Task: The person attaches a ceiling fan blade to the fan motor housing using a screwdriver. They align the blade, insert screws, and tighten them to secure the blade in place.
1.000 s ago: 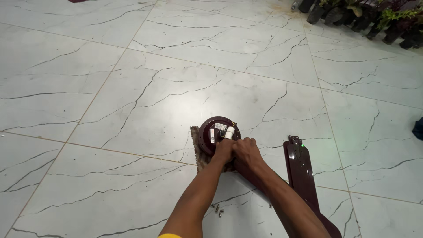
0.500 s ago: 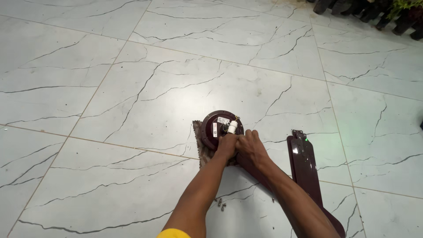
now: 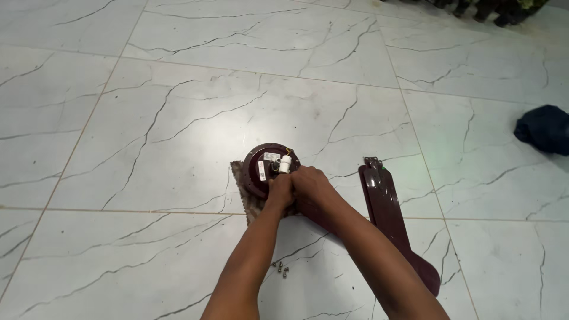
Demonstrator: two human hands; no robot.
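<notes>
White marble-look floor tiles with dark veins fill the whole view. Just below the middle of the frame sits a round maroon fan motor, resting on a small brownish cloth. A white connector stands on its upper right side. Both hands meet at the lower right edge of the motor: the left hand is clenched with its fingers curled against the housing, and the right hand presses close beside it, gripping the same edge; what they pinch is hidden. A maroon fan blade lies flat on the floor to the right. A few small screws lie between the forearms. A dark bundle sits at the right edge.
</notes>
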